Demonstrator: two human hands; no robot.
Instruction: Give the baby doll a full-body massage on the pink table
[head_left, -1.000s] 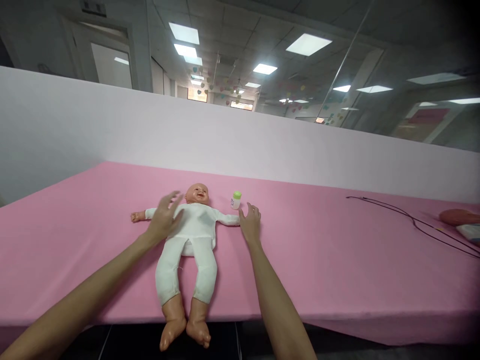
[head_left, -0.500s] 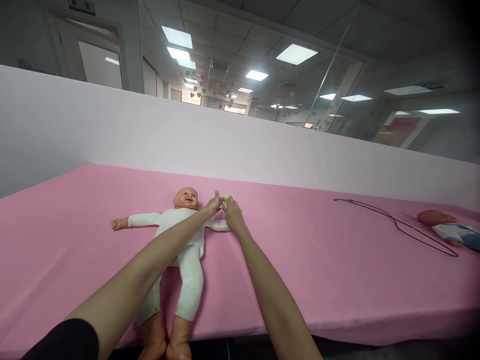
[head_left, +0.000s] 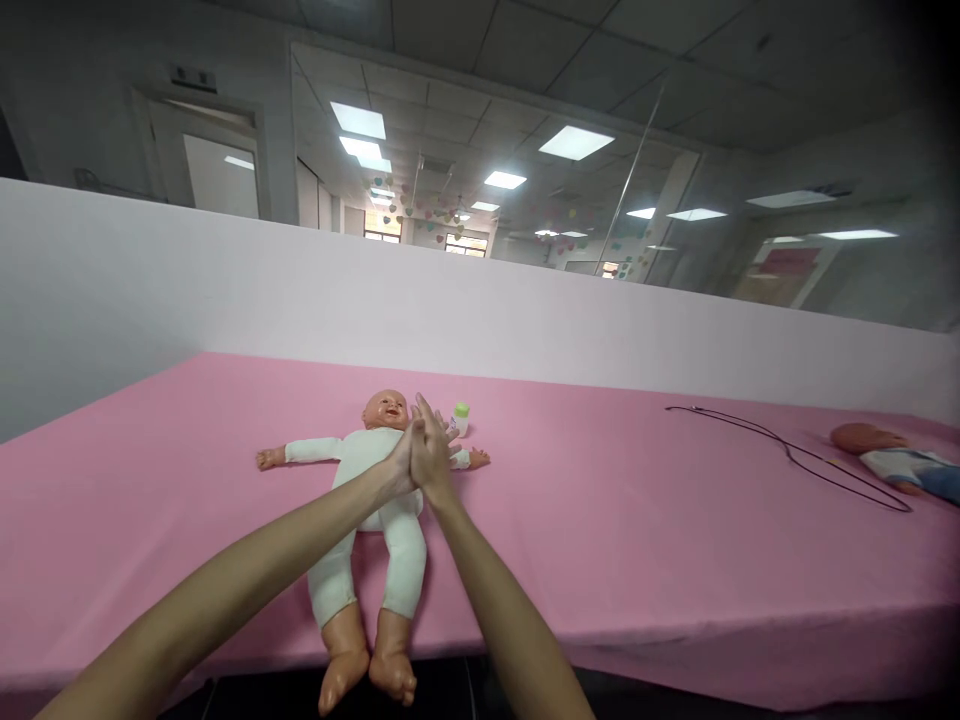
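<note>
A baby doll (head_left: 375,460) in white clothing lies on its back with its arms spread. Over its chest and one arm, my left hand (head_left: 403,462) and my right hand (head_left: 430,455) meet palm to palm. The fingers of both hands are stretched out, and some left fingertips stick out past the right hand. Neither hand shows anything held between the palms. Just beyond them stands a small bottle (head_left: 462,420) with a light green cap, its lower left part hidden by my fingers.
A pink sheet (head_left: 600,520) covers the table. A thin dark cord (head_left: 786,440) lies looped to the right, beside a second doll (head_left: 896,465) in white and blue. A low white wall (head_left: 525,330) runs along the back, with glass above it.
My hands have moved left, away from the green-capped bottle, and come together palm to palm. The bottle now shows standing on the sheet, let go. The view has shifted slightly.
</note>
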